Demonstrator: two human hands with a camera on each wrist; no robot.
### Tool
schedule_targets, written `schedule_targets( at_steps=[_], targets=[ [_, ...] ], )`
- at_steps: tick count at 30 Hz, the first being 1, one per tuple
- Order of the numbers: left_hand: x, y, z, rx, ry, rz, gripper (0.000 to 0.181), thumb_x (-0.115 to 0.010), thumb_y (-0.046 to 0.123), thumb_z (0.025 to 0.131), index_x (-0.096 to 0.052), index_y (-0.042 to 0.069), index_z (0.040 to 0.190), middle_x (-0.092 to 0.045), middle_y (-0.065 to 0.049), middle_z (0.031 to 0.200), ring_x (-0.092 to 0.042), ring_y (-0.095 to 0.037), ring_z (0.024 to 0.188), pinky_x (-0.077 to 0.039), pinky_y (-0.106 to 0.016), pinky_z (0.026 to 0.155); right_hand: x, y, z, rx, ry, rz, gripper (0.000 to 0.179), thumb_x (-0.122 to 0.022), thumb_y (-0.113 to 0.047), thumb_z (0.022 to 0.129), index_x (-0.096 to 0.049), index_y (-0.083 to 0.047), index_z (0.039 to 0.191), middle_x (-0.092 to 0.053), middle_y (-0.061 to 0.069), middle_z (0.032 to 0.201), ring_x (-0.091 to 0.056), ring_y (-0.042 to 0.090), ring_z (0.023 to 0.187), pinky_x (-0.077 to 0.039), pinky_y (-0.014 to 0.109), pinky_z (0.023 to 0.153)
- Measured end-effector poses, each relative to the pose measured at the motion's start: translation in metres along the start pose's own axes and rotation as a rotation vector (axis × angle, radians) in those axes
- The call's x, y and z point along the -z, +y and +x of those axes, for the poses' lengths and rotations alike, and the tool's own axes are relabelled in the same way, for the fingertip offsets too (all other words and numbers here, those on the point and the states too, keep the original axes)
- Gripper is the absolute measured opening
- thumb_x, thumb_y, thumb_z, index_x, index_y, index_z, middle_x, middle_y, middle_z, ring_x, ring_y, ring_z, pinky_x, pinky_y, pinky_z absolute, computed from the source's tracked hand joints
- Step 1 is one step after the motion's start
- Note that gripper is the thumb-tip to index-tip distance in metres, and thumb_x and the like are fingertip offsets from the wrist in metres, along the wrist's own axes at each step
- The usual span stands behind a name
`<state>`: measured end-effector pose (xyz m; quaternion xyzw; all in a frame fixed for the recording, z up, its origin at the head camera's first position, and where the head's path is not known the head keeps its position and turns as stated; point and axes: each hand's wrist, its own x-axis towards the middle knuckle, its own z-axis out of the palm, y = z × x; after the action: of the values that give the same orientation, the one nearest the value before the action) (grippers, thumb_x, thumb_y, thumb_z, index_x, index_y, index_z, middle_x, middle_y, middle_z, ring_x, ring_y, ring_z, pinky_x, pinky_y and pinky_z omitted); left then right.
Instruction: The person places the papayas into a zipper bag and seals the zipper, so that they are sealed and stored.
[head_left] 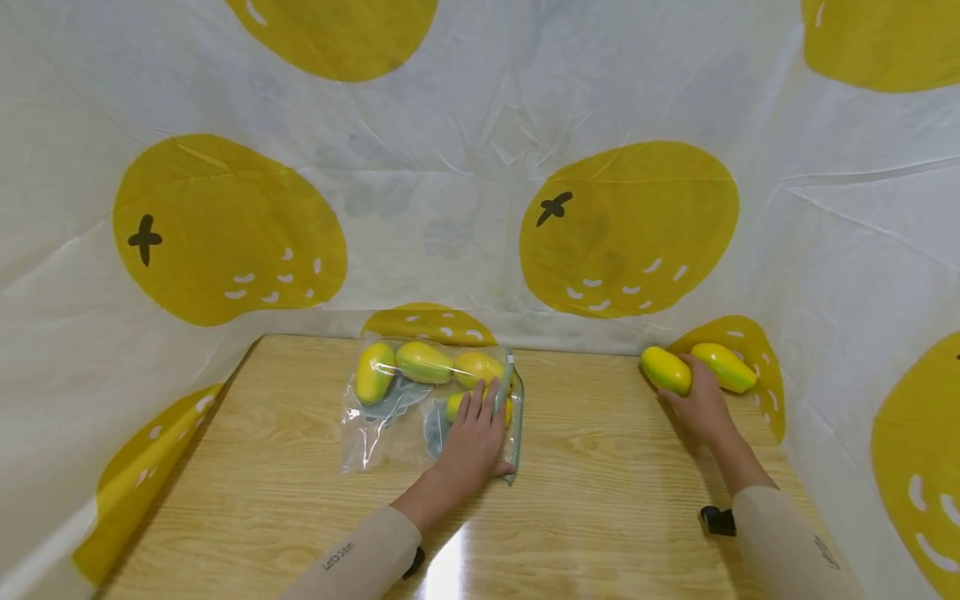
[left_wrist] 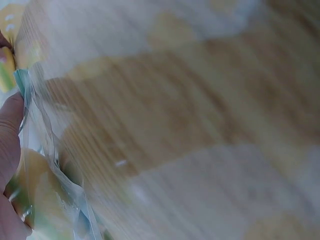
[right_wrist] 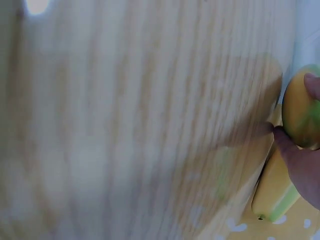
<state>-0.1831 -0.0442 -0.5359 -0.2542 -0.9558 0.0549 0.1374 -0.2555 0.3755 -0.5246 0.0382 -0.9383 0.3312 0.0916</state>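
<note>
A clear zip bag with a grey-green zip edge lies on the wooden table, several yellow-green papayas inside it. My left hand rests on the bag near its zip edge, fingers stretched over one papaya, thumb by the lower end of the zip. The left wrist view shows its fingers against the clear plastic. At the far right, my right hand grips another papaya between thumb and fingers. One more papaya lies just right of that hand, beside the cloth.
A white cloth printed with big yellow fruits stands behind and along both sides of the wooden table. Near the right forearm is a small black object. Light glares off the table's front.
</note>
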Motion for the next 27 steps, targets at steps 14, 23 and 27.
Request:
schedule_targets(
  at_steps=[14, 23, 27],
  targets=[
    [0.0, 0.001, 0.0, 0.001, 0.022, 0.012, 0.125, -0.077, 0.081, 0.065, -0.042, 0.003, 0.156, -0.023, -0.021, 0.169, -0.028, -0.04, 0.155, -0.035, -0.049, 0.122, 0.005, -0.019, -0.017, 0.087, -0.066, 0.04, 0.076, -0.076, -0.015, 0.094, -0.032, 0.005, 0.154, -0.039, 0.036, 0.149, -0.039, 0.055, 0.134, -0.032, 0.072, 0.105],
    [-0.001, 0.001, 0.0, 0.004, 0.021, 0.002, 0.126, -0.078, 0.08, 0.064, -0.041, 0.003, 0.156, -0.024, -0.021, 0.169, -0.028, -0.04, 0.155, -0.035, -0.049, 0.122, 0.003, -0.035, -0.02, 0.174, -0.075, 0.069, 0.075, -0.08, -0.011, 0.091, -0.038, 0.004, 0.151, -0.048, 0.029, 0.144, -0.046, 0.047, 0.129, -0.036, 0.065, 0.101],
    [0.0, 0.001, 0.0, 0.004, 0.004, 0.006, 0.125, -0.077, 0.08, 0.066, -0.041, 0.003, 0.157, -0.022, -0.021, 0.17, -0.027, -0.04, 0.156, -0.034, -0.049, 0.123, 0.003, -0.045, -0.023, 0.165, -0.088, 0.073, 0.076, -0.079, -0.009, 0.091, -0.036, 0.004, 0.152, -0.046, 0.03, 0.146, -0.045, 0.048, 0.131, -0.036, 0.066, 0.103]
  ],
)
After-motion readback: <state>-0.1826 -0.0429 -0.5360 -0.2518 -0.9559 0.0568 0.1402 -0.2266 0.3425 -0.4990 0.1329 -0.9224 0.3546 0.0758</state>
